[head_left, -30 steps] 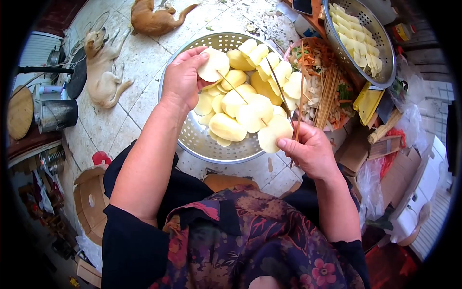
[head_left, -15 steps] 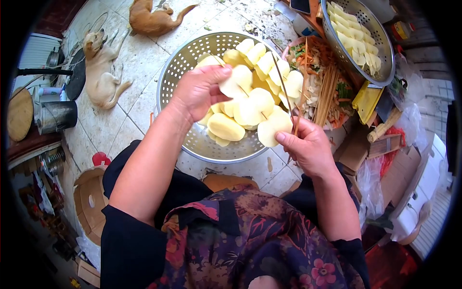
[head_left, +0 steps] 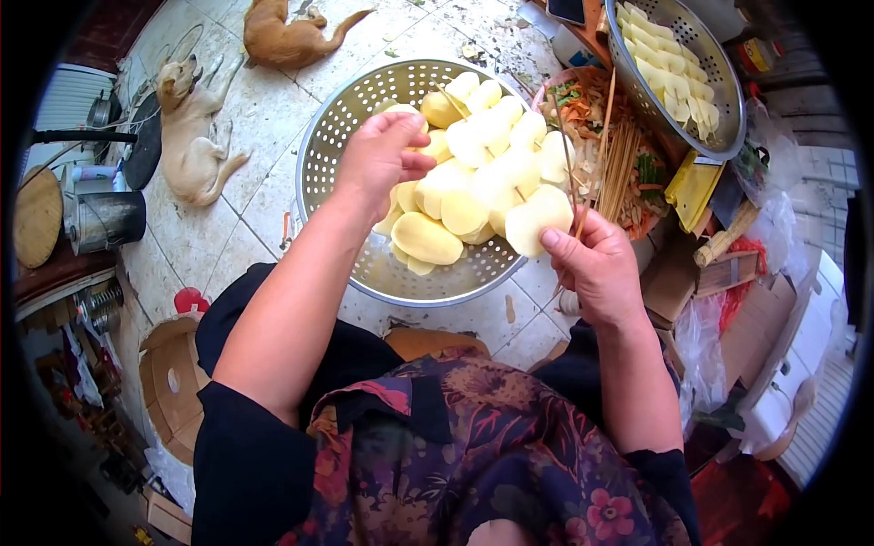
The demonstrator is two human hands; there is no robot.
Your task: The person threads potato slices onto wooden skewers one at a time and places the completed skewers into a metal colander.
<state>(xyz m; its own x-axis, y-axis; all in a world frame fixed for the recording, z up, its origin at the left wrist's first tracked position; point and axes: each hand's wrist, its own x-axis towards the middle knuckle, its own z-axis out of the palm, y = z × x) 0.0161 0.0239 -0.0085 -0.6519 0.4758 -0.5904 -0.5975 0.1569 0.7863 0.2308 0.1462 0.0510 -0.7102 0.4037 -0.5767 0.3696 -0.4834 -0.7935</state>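
A metal colander [head_left: 319,136] holds peeled potatoes [head_left: 426,238] and pale slices. My right hand [head_left: 596,264], at the colander's right edge, pinches a skewer of potato slices [head_left: 539,218] at its near end, along with thin brown sticks [head_left: 605,127]. The skewer's slices run up and left over the colander, and its tip shows past the far slice. My left hand [head_left: 387,159] is above the left part of the colander, fingers curved and apart, with nothing visible between them, a little left of the skewer tip.
A second colander [head_left: 728,136] with skewered slices stands at the upper right. Beside it are peelings [head_left: 583,91] and a bundle of skewers [head_left: 619,173]. Two dogs [head_left: 196,136] lie on the tiles. Cardboard boxes [head_left: 669,282] are at the right, a bucket [head_left: 109,221] at the left.
My left hand has let go of the slice at the skewer's far end and drawn slightly left. My right hand has moved right with the skewer and sticks.
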